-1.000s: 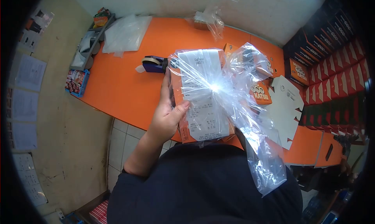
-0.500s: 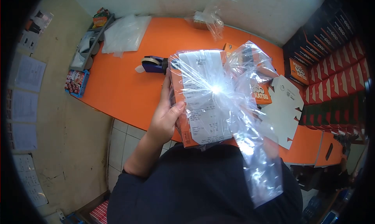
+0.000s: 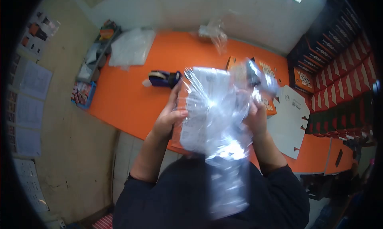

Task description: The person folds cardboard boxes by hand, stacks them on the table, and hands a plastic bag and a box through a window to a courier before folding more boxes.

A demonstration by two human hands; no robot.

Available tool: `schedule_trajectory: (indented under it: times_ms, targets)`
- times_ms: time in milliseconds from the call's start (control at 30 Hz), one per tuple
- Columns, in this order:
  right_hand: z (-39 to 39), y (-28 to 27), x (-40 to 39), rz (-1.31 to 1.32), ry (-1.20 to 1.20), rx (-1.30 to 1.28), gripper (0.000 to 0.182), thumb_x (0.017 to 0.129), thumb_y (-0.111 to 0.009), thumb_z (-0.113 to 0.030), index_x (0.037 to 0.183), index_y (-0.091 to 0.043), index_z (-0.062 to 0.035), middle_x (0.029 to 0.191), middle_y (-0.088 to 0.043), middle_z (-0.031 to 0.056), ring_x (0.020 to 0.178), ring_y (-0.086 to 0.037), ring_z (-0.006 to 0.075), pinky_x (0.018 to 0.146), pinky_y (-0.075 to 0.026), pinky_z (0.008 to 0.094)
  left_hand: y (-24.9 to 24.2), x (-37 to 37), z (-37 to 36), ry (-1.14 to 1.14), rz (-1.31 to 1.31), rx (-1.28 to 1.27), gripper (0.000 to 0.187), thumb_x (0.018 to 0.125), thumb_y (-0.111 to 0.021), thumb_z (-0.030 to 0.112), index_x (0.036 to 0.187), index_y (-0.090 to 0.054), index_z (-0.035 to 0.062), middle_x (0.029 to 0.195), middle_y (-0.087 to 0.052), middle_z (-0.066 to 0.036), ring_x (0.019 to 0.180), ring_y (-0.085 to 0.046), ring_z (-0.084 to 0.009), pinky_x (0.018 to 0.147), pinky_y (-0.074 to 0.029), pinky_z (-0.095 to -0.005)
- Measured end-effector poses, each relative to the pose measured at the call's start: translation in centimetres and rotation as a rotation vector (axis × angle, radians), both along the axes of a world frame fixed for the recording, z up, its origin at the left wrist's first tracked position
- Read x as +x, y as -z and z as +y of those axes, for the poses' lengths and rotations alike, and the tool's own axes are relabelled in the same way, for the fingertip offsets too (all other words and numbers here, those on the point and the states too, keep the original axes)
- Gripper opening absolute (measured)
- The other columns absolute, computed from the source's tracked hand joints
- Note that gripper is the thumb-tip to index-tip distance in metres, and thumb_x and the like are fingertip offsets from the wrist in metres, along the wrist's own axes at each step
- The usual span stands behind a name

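In front of my body I hold an orange food box wrapped in a clear plastic bag [image 3: 195,121], blurred by motion. A white printed receipt [image 3: 195,129] lies on its top face under the plastic. The bag is gathered in a knot near the middle, and a long loose end hangs toward my shirt. My left hand [image 3: 169,117] grips the box's left side, thumb on top. My right hand [image 3: 256,117] is closed at the right side, its fingers partly hidden by the shiny plastic. A blue tape dispenser [image 3: 163,79] stands just beyond my left hand.
On the orange table [image 3: 131,93] are orange printed boxes [image 3: 265,69], a flat white carton sheet [image 3: 288,121] and a pile of clear plastic bags [image 3: 132,49]. Stacked red and black boxes [image 3: 339,77] line the right. A blue basket of sachets [image 3: 84,94] sits at the left edge.
The bagged box has shifted slightly left and down, and its loose plastic end has swung left. My right hand, hidden behind the plastic before, now shows at the right side. The camera view has tilted.
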State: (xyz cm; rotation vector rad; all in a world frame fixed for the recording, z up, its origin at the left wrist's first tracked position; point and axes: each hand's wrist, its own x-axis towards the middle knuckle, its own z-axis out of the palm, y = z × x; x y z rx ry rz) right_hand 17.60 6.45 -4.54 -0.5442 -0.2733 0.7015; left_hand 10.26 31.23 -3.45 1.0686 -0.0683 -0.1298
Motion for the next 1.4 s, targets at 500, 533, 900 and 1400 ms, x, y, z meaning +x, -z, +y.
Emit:
schedule_trajectory:
  times_ms: [500,533,900,1400]
  targets:
    - [-7.2,2.4,0.9,0.49,-0.348,-0.291,0.045,0.083,-0.059,-0.019,0.121,-0.047,0.0018,0.107,-0.059,0.0184,0.092,-0.063,0.0254,0.077,-0.055,0.0387,2.0,6.3,-3.6,0.506,0.585,-0.214,0.05,0.091,-0.048,0.025,0.135,-0.038,0.0034,0.129,-0.05,-0.01,0.12,-0.047,-0.0219,0.103,-0.035,-0.0336]
    - [-7.4,2.2,0.3,0.435,-0.26,-0.256,0.045,0.083,-0.059,-0.02,0.121,-0.047,0.0023,0.107,-0.059,0.0185,0.091,-0.064,0.0257,0.076,-0.056,0.0392,0.5,5.9,-4.2,0.568,0.469,-0.362,0.049,0.092,-0.046,0.024,0.136,-0.037,0.0035,0.13,-0.049,-0.012,0.12,-0.047,-0.0222,0.104,-0.035,-0.033]
    - [-9.0,-2.2,6.4,-0.193,0.741,-0.142,0.052,0.082,-0.056,-0.033,0.123,-0.039,-0.0049,0.114,-0.049,0.0125,0.108,-0.052,0.0232,0.086,-0.05,0.0358,14.8,0.9,9.6,-1.13,0.18,0.544,0.034,0.088,-0.038,0.009,0.121,-0.045,0.0033,0.108,-0.054,-0.011,0.095,-0.054,-0.023,0.081,-0.045,-0.0347]
    - [-4.8,-14.8,36.7,-0.147,1.533,-0.06,0.072,0.079,-0.063,-0.008,0.129,-0.012,0.0019,0.125,-0.036,0.0214,0.112,-0.048,0.0275,0.093,-0.046,0.0368,21.9,-4.8,11.2,-0.814,0.628,1.882,0.048,0.077,-0.048,0.018,0.123,-0.045,0.006,0.138,-0.037,-0.02,0.128,-0.032,-0.0369,0.102,-0.027,-0.0506]
